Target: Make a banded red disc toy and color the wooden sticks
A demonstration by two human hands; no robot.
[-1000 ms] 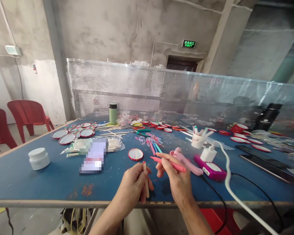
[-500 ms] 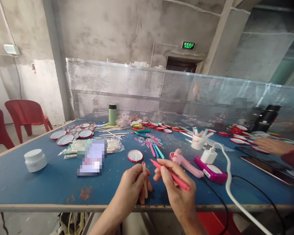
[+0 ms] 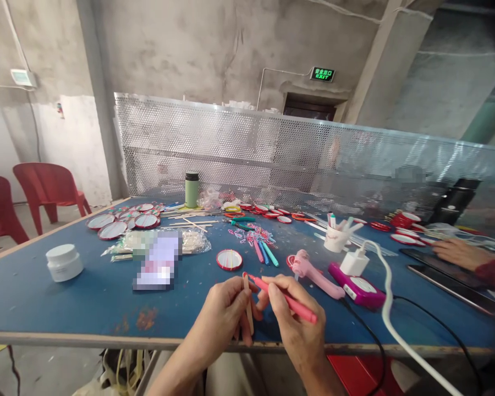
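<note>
Head view. Left hand (image 3: 225, 314) closed around a wooden stick (image 3: 247, 302), held roughly upright at the near edge of the blue table (image 3: 86, 297), its upper tip coloured red. Right hand (image 3: 299, 324) gripping a red marker (image 3: 286, 298) like a pen, tip pointing left and meeting the red end of the stick — touching it or just short of it, too close to tell. Both hands low over the near edge, almost knuckle to knuckle.

Just beyond the hands, flat on the table: a small round red-rimmed disc (image 3: 229, 259). Right of it, a pink glue gun (image 3: 313, 272) lying on its side, then a magenta power strip (image 3: 357, 286) with a white charger (image 3: 352, 263) plugged in and a thick white cable (image 3: 390, 308) curving off toward the near right. Loose markers (image 3: 264, 252) in pink, blue and teal behind the disc. White cup (image 3: 336, 237) full of pens further back.

To the left — a white jar (image 3: 64, 262), a blurred packet (image 3: 157, 268) and a bag of wooden sticks (image 3: 193, 241). More red-rimmed discs (image 3: 121, 223) grouped at the far left, a green bottle (image 3: 191, 190) near the perforated metal screen (image 3: 272, 159).

At the right edge, another person's hand (image 3: 457, 252) resting by dark phones (image 3: 441, 267). Red chairs (image 3: 49, 187) beyond the table on the left.
</note>
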